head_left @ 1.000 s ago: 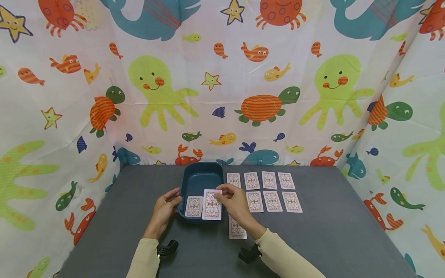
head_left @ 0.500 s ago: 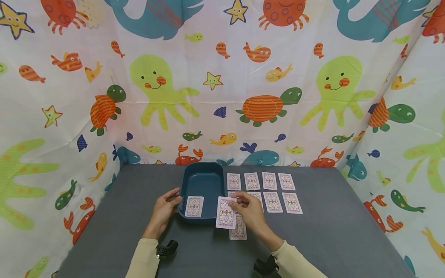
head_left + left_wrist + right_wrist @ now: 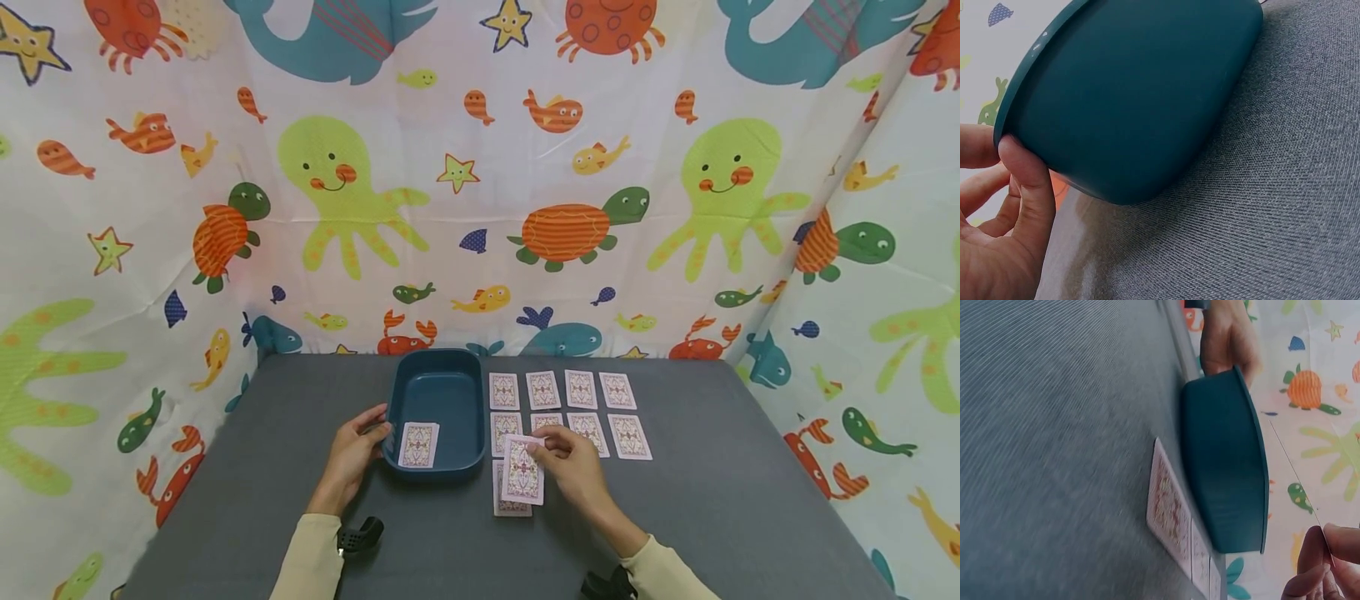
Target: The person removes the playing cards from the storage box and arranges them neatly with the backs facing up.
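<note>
A dark teal rectangular tub stands on the grey table. My left hand pinches its left rim between thumb and fingers, as the left wrist view also shows at the tub wall. Inside the tub, near its front left, lies a small stack of patterned playing cards. My right hand pinches one playing card by its right edge, back side up. In the right wrist view this card appears edge-on, above the table. It overlaps a lower playing card in the head view.
To the right of the tub, several playing cards lie back side up in rows: a back row and a middle row. A white cloth printed with sea animals hangs behind and beside the table.
My right hand has carried the playing card from over the tub's front right to the right, over the nearest card on the table. The left hand stays on the tub rim.
</note>
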A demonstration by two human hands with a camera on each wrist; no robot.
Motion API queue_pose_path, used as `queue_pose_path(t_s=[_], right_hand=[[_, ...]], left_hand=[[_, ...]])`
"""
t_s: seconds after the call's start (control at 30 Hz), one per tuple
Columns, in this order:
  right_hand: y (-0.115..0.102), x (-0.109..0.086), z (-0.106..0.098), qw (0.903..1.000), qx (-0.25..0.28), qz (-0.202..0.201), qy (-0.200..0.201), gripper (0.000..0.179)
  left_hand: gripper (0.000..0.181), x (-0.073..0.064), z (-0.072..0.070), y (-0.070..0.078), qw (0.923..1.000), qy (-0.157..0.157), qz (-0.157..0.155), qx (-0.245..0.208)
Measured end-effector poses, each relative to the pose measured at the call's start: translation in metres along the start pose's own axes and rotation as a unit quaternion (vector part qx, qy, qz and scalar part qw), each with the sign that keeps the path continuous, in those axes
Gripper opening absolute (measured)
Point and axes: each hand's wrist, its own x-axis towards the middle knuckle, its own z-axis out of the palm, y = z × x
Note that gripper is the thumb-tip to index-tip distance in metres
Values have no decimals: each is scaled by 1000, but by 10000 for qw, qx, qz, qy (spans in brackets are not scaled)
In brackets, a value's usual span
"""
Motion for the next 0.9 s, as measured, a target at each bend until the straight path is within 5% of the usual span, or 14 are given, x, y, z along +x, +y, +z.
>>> queue_pose_path(t_s=[0.4,0.9], right_hand=[[17,1,-21,9995,-280,129,-89,21],[42,12,-37,9911,-1268,328,-248,18]], left_hand=[[42,-1,-2,-1,10000,35,-53,67],[43,-1,0,0,9999,61,-79,119]])
